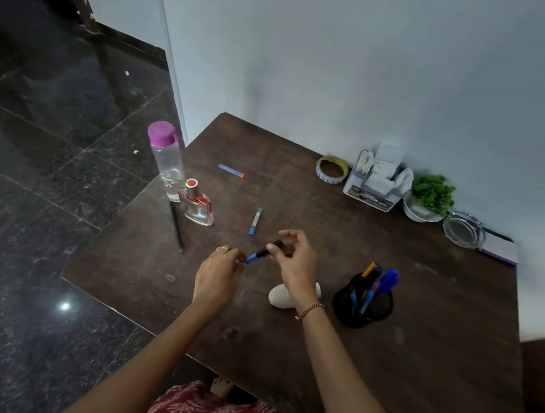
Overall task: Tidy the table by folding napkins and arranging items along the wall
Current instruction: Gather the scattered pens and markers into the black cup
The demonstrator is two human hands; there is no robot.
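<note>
While pinched by left hand (pixel 218 269) and right hand (pixel 293 264), blue pen (pixel 261 253); other pens (pixel 383 284) in cup (pixel 360 311)

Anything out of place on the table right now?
Yes. A purple crayon and a blue crayon lie loose mid-table. The bottle and black pencil sit at the left edge of the table, far from the wall. The left hand and right hand hold a pen.

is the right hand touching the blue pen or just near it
Touching. The head view shows the right hand pinching the black end of the blue pen, with the left hand holding the other end.
</note>
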